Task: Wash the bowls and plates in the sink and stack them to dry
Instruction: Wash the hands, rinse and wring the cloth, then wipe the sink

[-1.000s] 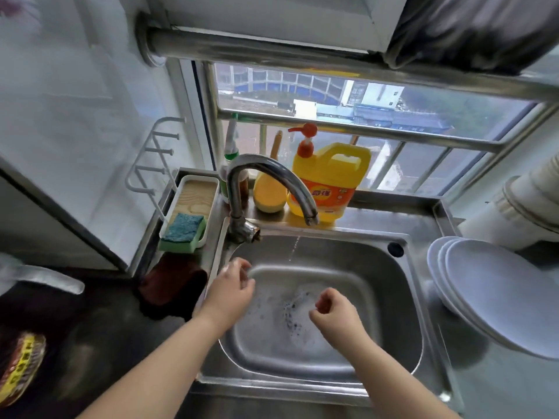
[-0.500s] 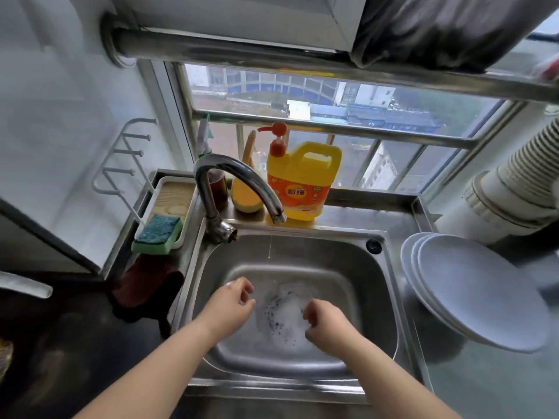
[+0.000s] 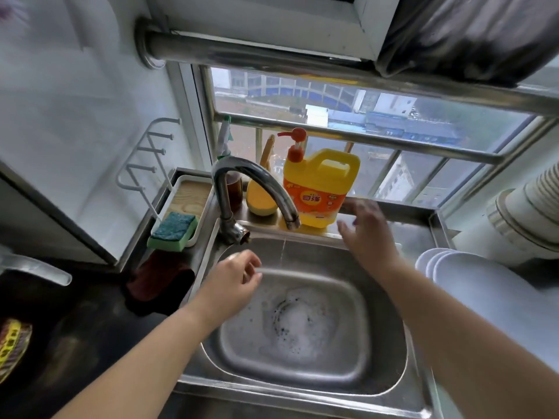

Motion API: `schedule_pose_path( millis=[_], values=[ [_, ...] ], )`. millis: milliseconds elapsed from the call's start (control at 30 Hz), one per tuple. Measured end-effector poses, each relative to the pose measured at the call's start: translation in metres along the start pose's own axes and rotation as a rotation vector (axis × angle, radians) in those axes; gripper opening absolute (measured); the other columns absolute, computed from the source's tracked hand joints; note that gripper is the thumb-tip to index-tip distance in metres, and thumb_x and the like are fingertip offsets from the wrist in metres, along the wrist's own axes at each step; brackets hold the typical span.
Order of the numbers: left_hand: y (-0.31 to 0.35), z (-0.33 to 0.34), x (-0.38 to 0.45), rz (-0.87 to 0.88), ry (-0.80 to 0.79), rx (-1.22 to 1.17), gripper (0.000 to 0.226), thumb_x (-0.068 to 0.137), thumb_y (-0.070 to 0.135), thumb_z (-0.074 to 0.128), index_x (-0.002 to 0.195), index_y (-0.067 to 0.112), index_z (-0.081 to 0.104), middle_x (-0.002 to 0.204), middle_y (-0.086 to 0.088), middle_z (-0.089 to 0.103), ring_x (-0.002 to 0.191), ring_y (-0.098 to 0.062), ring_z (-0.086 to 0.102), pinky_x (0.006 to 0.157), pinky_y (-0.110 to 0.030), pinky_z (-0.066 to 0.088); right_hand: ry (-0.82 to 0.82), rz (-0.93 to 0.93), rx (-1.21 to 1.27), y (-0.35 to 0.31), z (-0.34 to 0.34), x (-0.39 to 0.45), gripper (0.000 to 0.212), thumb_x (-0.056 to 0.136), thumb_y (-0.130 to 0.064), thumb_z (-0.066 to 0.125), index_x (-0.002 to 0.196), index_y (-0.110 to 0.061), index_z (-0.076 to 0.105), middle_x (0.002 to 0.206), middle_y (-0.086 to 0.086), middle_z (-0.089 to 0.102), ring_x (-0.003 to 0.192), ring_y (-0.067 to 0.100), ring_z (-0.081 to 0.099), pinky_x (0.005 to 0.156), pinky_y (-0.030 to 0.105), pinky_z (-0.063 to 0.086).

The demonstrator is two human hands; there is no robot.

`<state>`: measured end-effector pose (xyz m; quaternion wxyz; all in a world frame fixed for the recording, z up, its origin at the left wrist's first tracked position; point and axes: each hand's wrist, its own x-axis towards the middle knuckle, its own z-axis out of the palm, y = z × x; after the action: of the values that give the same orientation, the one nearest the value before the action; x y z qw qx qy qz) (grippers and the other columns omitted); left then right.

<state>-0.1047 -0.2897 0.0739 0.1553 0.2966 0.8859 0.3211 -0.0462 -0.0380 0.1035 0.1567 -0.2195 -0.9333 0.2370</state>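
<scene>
Over the steel sink [image 3: 390, 352], the left hand [image 3: 234, 285] is hovering at nine o'clock, fingers loosely curled, grasping nothing. The right hand [image 3: 367, 234] is reaching toward twelve o'clock beside the yellow detergent jug [image 3: 320, 189], fingers spread, empty. White plates [image 3: 484, 300] are lying stacked at three o'clock on the tabletop.

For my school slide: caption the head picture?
Bare hands over a foamy sink, washed plates stacked aside.

Just one head cam here, wide-angle, looking forward and steeply down into the sink [image 3: 302, 370] from close above, facing the window [image 3: 363, 122] right behind it.
</scene>
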Motion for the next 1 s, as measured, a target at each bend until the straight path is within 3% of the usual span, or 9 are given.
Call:
schedule_pose_path(
  millis=[100, 167, 300, 433, 633, 833, 1000],
  values=[
    [0.024, -0.021, 0.011, 0.026, 0.073, -0.007, 0.009, 0.091, 0.020, 0.061, 0.099, 0.017, 0.060, 0.081, 0.007, 0.059, 0.074, -0.005, 0.059, 0.072, -0.023, 0.053, 0.064, -0.172, -0.177, -0.014, -0.031, 0.060, 0.049, 0.090, -0.019, 0.064, 0.135, -0.006, 0.048, 0.131, 0.015, 0.052, 0.117, 0.029, 0.053, 0.103, 0.038, 0.040],
    [0.036, -0.032, 0.015, 0.036, 0.133, 0.022, 0.005, 0.092, 0.021, 0.060, 0.097, 0.020, 0.058, 0.079, 0.011, 0.058, 0.070, 0.000, 0.057, 0.065, -0.013, 0.049, 0.005, -0.195, -0.278, -0.020, -0.039, 0.091, 0.056, 0.092, -0.025, 0.061, 0.141, -0.009, 0.041, 0.139, 0.012, 0.047, 0.128, 0.028, 0.045, 0.107, 0.036, 0.036],
    [0.057, -0.052, 0.018, 0.032, 0.237, 0.019, 0.003, 0.093, 0.023, 0.059, 0.094, 0.026, 0.057, 0.077, 0.012, 0.058, 0.065, 0.002, 0.055, 0.062, -0.002, 0.042, -0.131, -0.155, -0.446, -0.023, -0.032, 0.119, 0.046, 0.095, -0.029, 0.057, 0.136, -0.011, 0.048, 0.132, 0.012, 0.054, 0.118, 0.028, 0.054, 0.094, 0.036, 0.046],
    [0.066, -0.065, 0.024, 0.060, 0.311, 0.015, 0.003, 0.091, 0.023, 0.061, 0.093, 0.024, 0.060, 0.076, 0.010, 0.063, 0.064, 0.000, 0.058, 0.061, -0.003, 0.042, -0.142, -0.128, -0.456, -0.017, -0.026, 0.126, 0.026, 0.097, -0.015, 0.053, 0.122, -0.009, 0.057, 0.118, 0.013, 0.061, 0.104, 0.027, 0.060, 0.084, 0.033, 0.047],
    [0.061, -0.062, 0.029, 0.008, 0.303, 0.071, 0.006, 0.091, 0.028, 0.060, 0.085, 0.027, 0.061, 0.071, 0.012, 0.062, 0.063, 0.000, 0.059, 0.055, -0.009, 0.038, -0.119, -0.230, -0.453, -0.014, -0.028, 0.137, 0.029, 0.097, -0.012, 0.052, 0.125, -0.009, 0.055, 0.118, 0.010, 0.060, 0.109, 0.026, 0.058, 0.092, 0.034, 0.049],
    [0.054, -0.058, 0.028, -0.038, 0.301, 0.061, 0.010, 0.090, 0.025, 0.061, 0.081, 0.027, 0.061, 0.069, 0.011, 0.061, 0.062, 0.000, 0.056, 0.054, -0.008, 0.035, -0.111, -0.191, -0.391, -0.015, -0.028, 0.145, 0.032, 0.097, -0.011, 0.052, 0.128, -0.009, 0.056, 0.121, 0.011, 0.059, 0.112, 0.027, 0.057, 0.094, 0.035, 0.048],
    [0.049, -0.060, 0.022, -0.082, 0.280, 0.020, 0.012, 0.091, 0.021, 0.060, 0.080, 0.026, 0.061, 0.071, 0.010, 0.062, 0.064, 0.000, 0.056, 0.060, -0.006, 0.041, -0.130, -0.187, -0.373, -0.013, -0.026, 0.149, 0.034, 0.097, -0.014, 0.052, 0.131, -0.009, 0.054, 0.124, 0.012, 0.058, 0.114, 0.028, 0.057, 0.096, 0.036, 0.049]
  ],
)
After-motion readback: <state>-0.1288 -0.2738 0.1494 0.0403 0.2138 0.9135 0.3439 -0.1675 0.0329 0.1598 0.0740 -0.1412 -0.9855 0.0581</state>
